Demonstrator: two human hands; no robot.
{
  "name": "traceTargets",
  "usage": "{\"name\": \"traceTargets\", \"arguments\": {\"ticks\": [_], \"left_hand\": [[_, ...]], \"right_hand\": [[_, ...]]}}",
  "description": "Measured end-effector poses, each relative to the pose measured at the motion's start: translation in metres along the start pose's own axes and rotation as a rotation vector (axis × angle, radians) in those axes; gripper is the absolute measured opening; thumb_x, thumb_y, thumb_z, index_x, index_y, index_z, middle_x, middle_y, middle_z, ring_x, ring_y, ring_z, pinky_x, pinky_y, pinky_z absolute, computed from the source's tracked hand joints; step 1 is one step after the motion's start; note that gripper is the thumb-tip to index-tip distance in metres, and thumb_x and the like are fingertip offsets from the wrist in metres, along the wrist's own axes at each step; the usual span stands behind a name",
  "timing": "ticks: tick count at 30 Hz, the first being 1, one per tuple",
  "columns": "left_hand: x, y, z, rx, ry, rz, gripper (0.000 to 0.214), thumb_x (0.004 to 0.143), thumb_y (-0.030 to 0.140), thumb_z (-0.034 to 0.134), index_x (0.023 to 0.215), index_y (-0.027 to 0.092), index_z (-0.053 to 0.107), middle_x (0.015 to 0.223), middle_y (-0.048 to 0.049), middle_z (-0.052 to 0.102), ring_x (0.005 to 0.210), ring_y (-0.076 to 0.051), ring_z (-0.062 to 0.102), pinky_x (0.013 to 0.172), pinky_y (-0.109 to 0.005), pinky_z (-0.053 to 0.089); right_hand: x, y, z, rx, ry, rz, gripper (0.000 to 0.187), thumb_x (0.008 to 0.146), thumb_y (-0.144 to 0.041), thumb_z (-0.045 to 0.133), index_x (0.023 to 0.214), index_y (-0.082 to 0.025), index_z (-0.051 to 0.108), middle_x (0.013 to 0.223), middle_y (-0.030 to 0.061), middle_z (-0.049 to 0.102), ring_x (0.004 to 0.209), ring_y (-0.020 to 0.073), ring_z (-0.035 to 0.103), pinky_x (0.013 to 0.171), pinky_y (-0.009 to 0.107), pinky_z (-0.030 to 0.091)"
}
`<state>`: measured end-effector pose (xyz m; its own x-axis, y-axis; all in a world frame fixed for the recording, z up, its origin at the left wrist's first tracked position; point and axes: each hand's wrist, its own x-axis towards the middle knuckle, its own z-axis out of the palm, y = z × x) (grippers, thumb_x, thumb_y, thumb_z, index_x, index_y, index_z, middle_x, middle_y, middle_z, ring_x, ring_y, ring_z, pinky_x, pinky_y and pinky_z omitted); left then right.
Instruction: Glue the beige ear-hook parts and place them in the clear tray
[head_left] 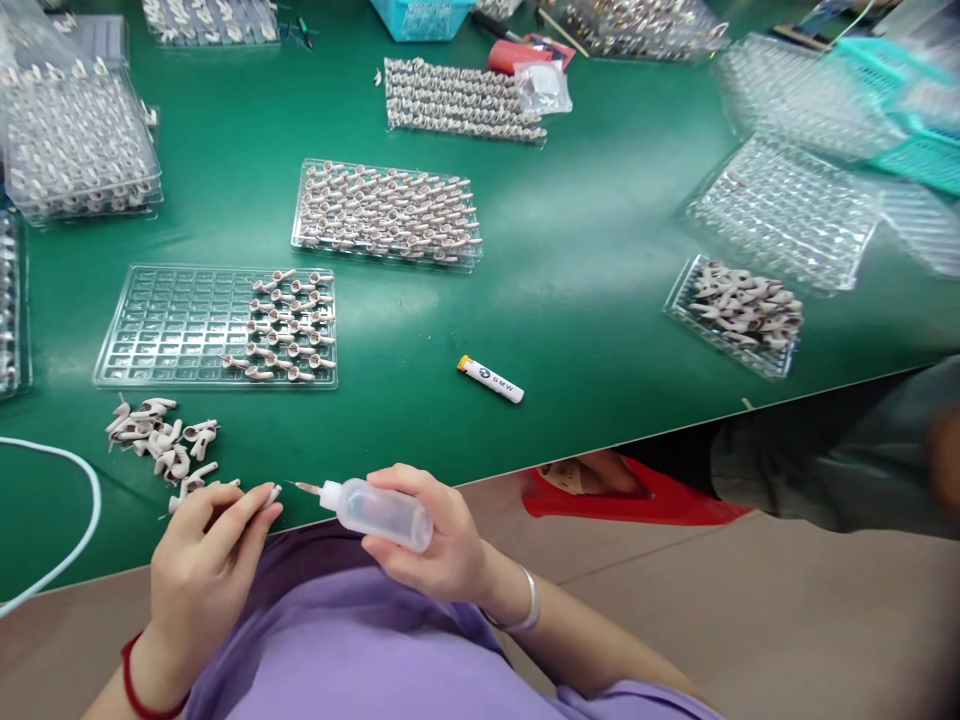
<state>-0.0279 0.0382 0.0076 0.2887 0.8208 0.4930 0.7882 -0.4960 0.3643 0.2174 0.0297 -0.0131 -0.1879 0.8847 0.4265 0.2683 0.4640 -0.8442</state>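
Between the fingertips of my left hand [214,555] is a small pale plastic part [273,494], mostly covered by the fingers. My right hand [439,540] is wrapped round a translucent squeeze bottle [386,513] with a white cap and a thin needle tip. The needle points left at the pale part, with a small gap between them. Beyond my left hand lies a loose pile of similar pale parts [172,460] with thin wires. Behind the pile, a clear compartment tray [172,320] carries such parts in its right-hand columns only.
A filled tray [386,215] stands farther back, and another [457,100] behind it. A white tube marked BMW [491,380] lies mid-table. At right are a small tray of parts [742,310] and stacked clear trays [787,210]. A white cable [82,470] curves at left. Another person's leg [840,460] is at right.
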Motion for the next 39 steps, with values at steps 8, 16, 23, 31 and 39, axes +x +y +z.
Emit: {"name": "traceTargets", "arguments": {"ticks": [8, 16, 23, 31, 39], "left_hand": [[-0.024, 0.032, -0.01, -0.722, -0.394, -0.87, 0.024, 0.078, 0.044, 0.072, 0.081, 0.021, 0.078, 0.078, -0.0056, 0.077, 0.066, -0.019, 0.07, 0.059, -0.023, 0.056], [-0.026, 0.029, 0.008, -0.977, -0.484, -1.341, 0.038, 0.058, 0.051, 0.084, 0.069, 0.015, 0.078, 0.064, -0.0063, 0.071, 0.056, -0.015, 0.058, 0.05, -0.021, 0.046], [-0.02, 0.031, 0.009, -1.032, -0.443, -1.354, 0.035, 0.059, 0.048, 0.083, 0.065, 0.015, 0.077, 0.06, -0.0056, 0.069, 0.052, -0.013, 0.055, 0.047, -0.021, 0.043], [-0.024, 0.029, 0.01, -1.014, -0.45, -1.316, 0.035, 0.063, 0.05, 0.08, 0.065, 0.015, 0.077, 0.056, -0.0045, 0.065, 0.047, -0.013, 0.05, 0.04, -0.022, 0.04], [-0.031, 0.031, 0.018, -1.043, -0.35, -1.348, 0.035, 0.062, 0.05, 0.082, 0.072, 0.017, 0.079, 0.059, -0.0031, 0.065, 0.05, -0.012, 0.05, 0.044, -0.023, 0.042]], "right_hand": [[-0.003, -0.009, 0.033, 0.006, -0.03, -0.137, 0.035, 0.086, -0.014, 0.059, 0.119, -0.02, 0.053, 0.092, 0.0079, 0.067, 0.079, 0.0183, 0.063, 0.067, 0.03, 0.056], [-0.01, -0.003, 0.049, -0.22, -0.012, -0.287, 0.016, 0.092, -0.013, 0.05, 0.106, -0.018, 0.057, 0.082, 0.0067, 0.068, 0.073, 0.0184, 0.06, 0.067, 0.033, 0.051], [-0.011, -0.001, 0.05, -0.222, -0.013, -0.267, 0.02, 0.089, -0.012, 0.052, 0.107, -0.019, 0.057, 0.083, 0.0063, 0.068, 0.075, 0.0188, 0.06, 0.069, 0.033, 0.05], [-0.012, -0.001, 0.051, -0.232, -0.015, -0.256, 0.023, 0.088, -0.013, 0.052, 0.109, -0.021, 0.056, 0.085, 0.0052, 0.068, 0.076, 0.0191, 0.06, 0.07, 0.033, 0.049], [-0.015, -0.003, 0.056, -0.251, 0.045, -0.222, 0.022, 0.086, -0.012, 0.053, 0.106, -0.02, 0.056, 0.084, 0.0061, 0.067, 0.074, 0.0198, 0.059, 0.067, 0.034, 0.048]]}}
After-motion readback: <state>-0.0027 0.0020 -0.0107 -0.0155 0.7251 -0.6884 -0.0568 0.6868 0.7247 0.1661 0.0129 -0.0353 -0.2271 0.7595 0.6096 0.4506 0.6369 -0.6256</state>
